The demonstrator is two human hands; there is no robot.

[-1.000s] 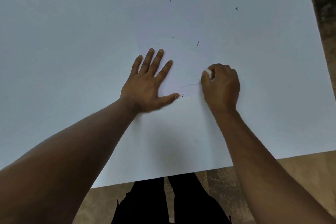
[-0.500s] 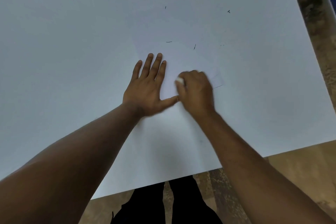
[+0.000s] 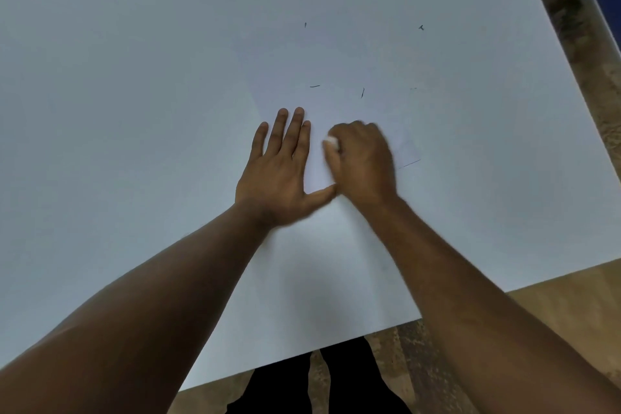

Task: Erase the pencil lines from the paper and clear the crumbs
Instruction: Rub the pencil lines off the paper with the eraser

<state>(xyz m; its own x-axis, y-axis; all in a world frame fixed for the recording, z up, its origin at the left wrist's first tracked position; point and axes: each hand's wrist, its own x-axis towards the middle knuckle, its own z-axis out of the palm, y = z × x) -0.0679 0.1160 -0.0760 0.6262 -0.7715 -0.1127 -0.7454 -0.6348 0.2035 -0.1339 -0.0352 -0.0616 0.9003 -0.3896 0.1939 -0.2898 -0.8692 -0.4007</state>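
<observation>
Erasing on white paper [image 3: 336,70]
Left hand [image 3: 279,175] lies flat, fingers spread; right hand [image 3: 363,158] is fisted around an eraser [image 3: 332,142].

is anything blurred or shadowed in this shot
Head view: the right hand, closed on the eraser, is smeared by motion blur; the left hand is sharper; a soft shadow falls on the table near its front edge; straight edges bow from the wide lens.
</observation>
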